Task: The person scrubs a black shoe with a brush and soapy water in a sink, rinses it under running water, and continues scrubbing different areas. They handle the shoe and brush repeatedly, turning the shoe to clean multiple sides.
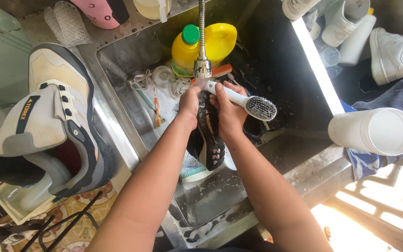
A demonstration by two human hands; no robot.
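black shoe sits sole-up in the steel sink, just under the tap. left hand is wrapped around its far end; right hand steadies it while gripping the white brush, bristles pointing right, off the shoe. better to turn the bristles onto the sole and keep it under the water. the shoe's upper is hidden; the laces by the yellow bottle are hard to make out.

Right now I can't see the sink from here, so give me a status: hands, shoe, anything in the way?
Left hand grips dark shoe under the tap. Right hand holds white brush against it. Yellow bottles behind.
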